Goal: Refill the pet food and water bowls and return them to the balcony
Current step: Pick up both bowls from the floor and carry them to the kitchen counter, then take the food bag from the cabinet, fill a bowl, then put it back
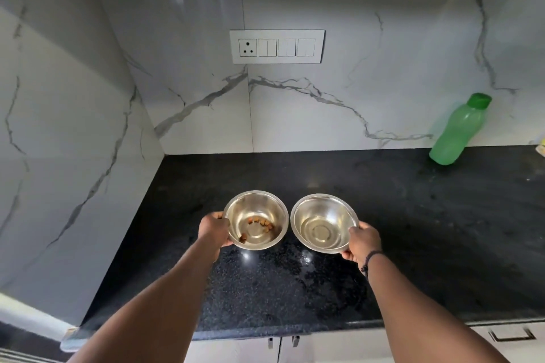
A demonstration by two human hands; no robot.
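I hold two round steel bowls, rims pinched: left hand (pixel 213 229) kibble bowl (pixel 256 219), right hand (pixel 363 240) water bowl (pixel 324 222). Light, rigid, slick; keep level.

Left arm: bare, stretched forward from the near left, angled toward the middle.
Left hand (pixel 213 230): fingers curled, thumb on top, clamped on a rim at its left side.
Right arm: bare, stretched forward from the near right, dark band at the wrist.
Right hand (pixel 364 242): fingers curled, gripping a rim at its right side.
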